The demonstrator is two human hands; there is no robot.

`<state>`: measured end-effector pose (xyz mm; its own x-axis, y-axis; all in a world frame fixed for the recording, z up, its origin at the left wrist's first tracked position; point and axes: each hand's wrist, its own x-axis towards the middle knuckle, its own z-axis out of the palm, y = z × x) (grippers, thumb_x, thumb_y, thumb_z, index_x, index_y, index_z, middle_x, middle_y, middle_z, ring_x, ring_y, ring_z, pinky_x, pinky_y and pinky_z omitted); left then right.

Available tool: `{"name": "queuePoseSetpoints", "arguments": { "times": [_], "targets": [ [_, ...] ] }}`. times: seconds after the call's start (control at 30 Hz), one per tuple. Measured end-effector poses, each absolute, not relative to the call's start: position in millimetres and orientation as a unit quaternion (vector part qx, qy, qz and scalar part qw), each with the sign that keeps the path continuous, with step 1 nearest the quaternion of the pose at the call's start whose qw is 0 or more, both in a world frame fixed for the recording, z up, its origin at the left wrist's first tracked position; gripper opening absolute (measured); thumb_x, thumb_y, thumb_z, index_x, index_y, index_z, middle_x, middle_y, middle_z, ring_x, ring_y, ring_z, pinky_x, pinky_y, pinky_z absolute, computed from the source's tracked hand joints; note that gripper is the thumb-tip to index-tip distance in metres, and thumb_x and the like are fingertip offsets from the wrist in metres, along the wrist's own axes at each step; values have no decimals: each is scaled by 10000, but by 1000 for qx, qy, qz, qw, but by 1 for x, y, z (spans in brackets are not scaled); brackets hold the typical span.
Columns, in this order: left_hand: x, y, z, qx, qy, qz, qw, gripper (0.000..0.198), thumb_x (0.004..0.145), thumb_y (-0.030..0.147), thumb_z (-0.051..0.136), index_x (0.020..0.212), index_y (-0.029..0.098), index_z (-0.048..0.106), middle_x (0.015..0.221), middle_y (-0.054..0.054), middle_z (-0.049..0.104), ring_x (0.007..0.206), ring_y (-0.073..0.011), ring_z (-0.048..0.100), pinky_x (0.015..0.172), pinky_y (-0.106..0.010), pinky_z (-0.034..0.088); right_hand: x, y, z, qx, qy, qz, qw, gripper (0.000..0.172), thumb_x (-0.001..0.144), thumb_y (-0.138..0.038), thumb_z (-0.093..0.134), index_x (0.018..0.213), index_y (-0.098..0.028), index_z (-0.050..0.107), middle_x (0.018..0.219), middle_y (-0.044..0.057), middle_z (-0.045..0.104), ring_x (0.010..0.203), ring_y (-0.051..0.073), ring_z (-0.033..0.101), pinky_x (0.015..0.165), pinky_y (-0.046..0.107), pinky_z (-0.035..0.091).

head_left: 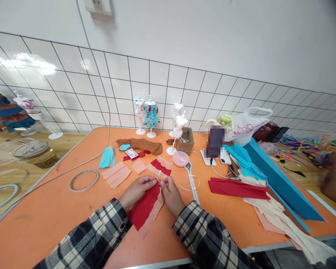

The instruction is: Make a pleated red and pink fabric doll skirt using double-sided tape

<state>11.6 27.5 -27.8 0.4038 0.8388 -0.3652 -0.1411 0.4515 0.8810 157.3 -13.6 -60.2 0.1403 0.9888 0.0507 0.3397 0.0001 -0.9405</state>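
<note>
My left hand [137,190] and my right hand [170,194] meet over the orange table [58,213], both pinching the top edge of a red and pink fabric piece [145,209] that lies flat between my plaid sleeves. The fingers of each hand are closed on the cloth. Whether the right fingers also hold a needle or thread is too small to tell. Just beyond my hands lies another red and pink pleated fabric piece [161,167].
Pink fabric strips [116,175], a teal scrap [108,157], brown cloth [141,144], a pink dish [180,158], scissors [192,179], a tape ring [84,180] and small white mannequins [151,114] lie ahead. To the right: a phone [215,142], red cloth [236,186], blue sheet [280,179].
</note>
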Motion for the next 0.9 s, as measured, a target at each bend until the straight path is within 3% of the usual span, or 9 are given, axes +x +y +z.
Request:
{"name": "queuePoseSetpoints", "arguments": {
  "times": [0.27, 0.4, 0.5, 0.63, 0.77, 0.9],
  "targets": [
    [5, 29, -23, 355, 437, 330, 758, 241, 670, 237, 837, 840, 155, 688, 778, -32, 720, 673, -136, 655, 642, -231, 505, 219, -13, -42, -668, -552, 233, 442, 215, 966, -418, 387, 987, -220, 468, 858, 36, 656, 771, 202, 628, 689, 305, 426],
    [1, 29, -16, 338, 395, 333, 786, 245, 655, 165, 818, 853, 159, 672, 751, -21, 697, 641, -135, 645, 621, -235, 501, 263, -17, -43, -708, -605, 124, 342, 163, 941, -347, 503, 1002, -206, 557, 988, 79, 675, 938, 241, 609, 780, 336, 420],
    [0, 27, -9, 345, 333, 344, 807, 190, 671, 177, 788, 824, 159, 676, 732, -22, 668, 618, -125, 603, 601, -237, 475, 273, -17, -46, -715, -644, 77, 261, 143, 897, -303, 608, 1005, -210, 615, 989, 88, 681, 952, 248, 591, 802, 343, 409],
    [-5, 22, 4, 359, 220, 380, 824, 149, 618, 240, 762, 663, 161, 644, 796, -73, 640, 809, -208, 601, 812, -363, 510, 266, -16, -44, -717, -663, 53, 210, 146, 875, -287, 649, 1002, -215, 653, 974, 94, 686, 958, 259, 586, 833, 373, 408],
    [-12, 17, 11, 289, 140, 427, 845, 227, 586, 281, 724, 528, 204, 519, 705, -38, 529, 776, -213, 543, 943, -479, 472, 242, -23, -33, -679, -657, 48, 323, 354, 835, -256, 666, 1179, -189, 612, 1168, 135, 637, 1115, 287, 538, 948, 427, 411],
    [-15, 16, 12, 232, 146, 465, 842, 394, 592, 333, 725, 444, 197, 387, 721, -28, 514, 775, -203, 530, 979, -446, 461, 193, -28, -18, -568, -663, 221, 434, 227, 892, -338, 583, 1052, -193, 655, 1070, 94, 674, 1020, 227, 597, 930, 391, 462]
  ]
}}
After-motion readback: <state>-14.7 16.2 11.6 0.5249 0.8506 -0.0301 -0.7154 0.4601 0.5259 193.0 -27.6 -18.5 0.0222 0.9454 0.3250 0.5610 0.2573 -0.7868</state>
